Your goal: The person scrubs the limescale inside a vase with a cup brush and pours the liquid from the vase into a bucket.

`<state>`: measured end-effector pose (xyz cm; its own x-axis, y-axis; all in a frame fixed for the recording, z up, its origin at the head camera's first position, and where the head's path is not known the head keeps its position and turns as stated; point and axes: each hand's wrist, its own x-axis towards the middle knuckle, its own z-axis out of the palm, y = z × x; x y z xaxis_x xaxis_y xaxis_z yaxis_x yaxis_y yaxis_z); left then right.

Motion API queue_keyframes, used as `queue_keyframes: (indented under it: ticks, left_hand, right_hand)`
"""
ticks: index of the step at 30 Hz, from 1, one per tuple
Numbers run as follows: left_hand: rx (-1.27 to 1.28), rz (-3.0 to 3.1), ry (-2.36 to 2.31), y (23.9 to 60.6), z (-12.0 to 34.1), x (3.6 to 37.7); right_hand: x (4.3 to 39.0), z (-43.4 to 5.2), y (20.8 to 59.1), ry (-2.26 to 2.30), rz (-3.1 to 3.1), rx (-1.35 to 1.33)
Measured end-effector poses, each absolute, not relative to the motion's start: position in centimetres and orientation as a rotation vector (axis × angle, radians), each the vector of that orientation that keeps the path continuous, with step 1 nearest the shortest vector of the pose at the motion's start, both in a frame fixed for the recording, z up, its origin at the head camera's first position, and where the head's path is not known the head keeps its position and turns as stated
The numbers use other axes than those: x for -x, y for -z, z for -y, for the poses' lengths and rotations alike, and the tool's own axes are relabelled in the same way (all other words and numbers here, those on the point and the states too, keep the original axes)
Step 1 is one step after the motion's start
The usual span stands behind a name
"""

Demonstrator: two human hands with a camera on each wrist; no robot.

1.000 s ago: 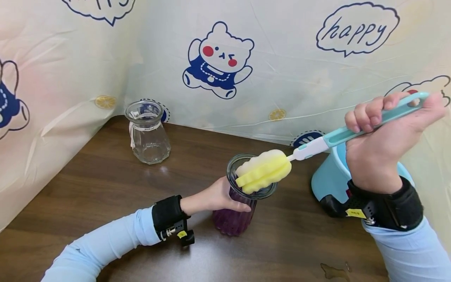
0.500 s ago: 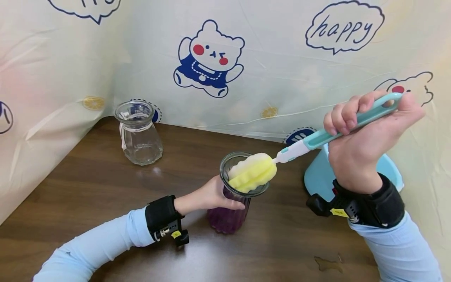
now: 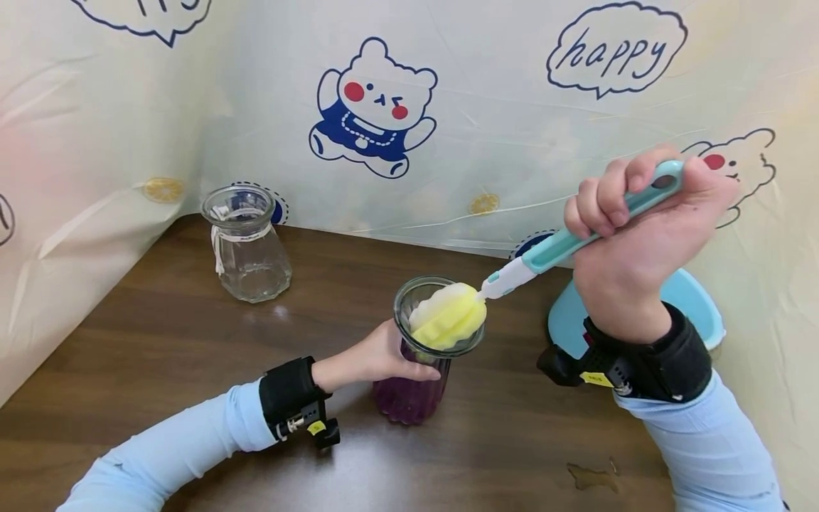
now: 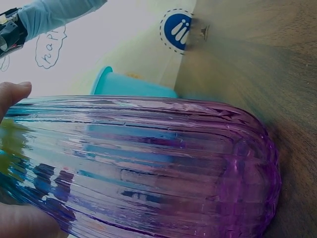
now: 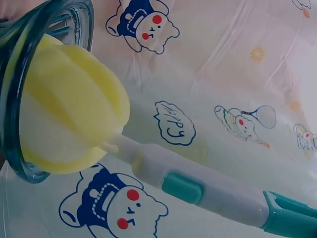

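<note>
In the head view my left hand (image 3: pixel 377 359) holds a ribbed glass vase (image 3: pixel 409 404) below its rim, thumb across the near side. The glass is smoky at the top and purple toward the base, which looks down on the table, slightly tilted. My right hand (image 3: pixel 640 245) grips the teal handle of a sponge bottle brush (image 3: pixel 505 277), held slantwise above the vase. Its yellow and white sponge head (image 5: pixel 74 104) sits partly inside the vase mouth, the back end outside. Through the vase wall (image 4: pixel 163 163), yellow shows near the top in the left wrist view.
A clear glass jar (image 3: pixel 249 259) with a white string round its neck stands at the back left. Behind my right wrist is a light blue bucket (image 3: pixel 566 323). A small puddle (image 3: pixel 591 478) lies on the brown table (image 3: pixel 307 306). Printed sheeting (image 3: pixel 493 107) hangs behind.
My right hand has moved left and tilted the brush steeper, and the sponge head has gone deeper into the vase mouth. My left hand keeps its hold. The head view has shifted slightly.
</note>
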<state>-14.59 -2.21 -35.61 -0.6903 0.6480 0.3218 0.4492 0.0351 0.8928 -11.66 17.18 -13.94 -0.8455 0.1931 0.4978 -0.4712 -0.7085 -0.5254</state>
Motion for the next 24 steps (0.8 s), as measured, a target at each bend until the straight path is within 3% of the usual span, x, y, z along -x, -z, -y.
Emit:
queue_keyframes:
  ticks: [6,24]
  left_hand:
    - [-1.143,-2.116,-1.737,35.5,2.2,14.5]
    - [-1.105,-2.092,-1.744,35.6,2.4,14.5]
  right_hand:
    - [11.7,-16.2,14.5,-2.537,1.030,-0.543]
    - [11.5,-14.4,15.7,-2.373,1.266,-0.814]
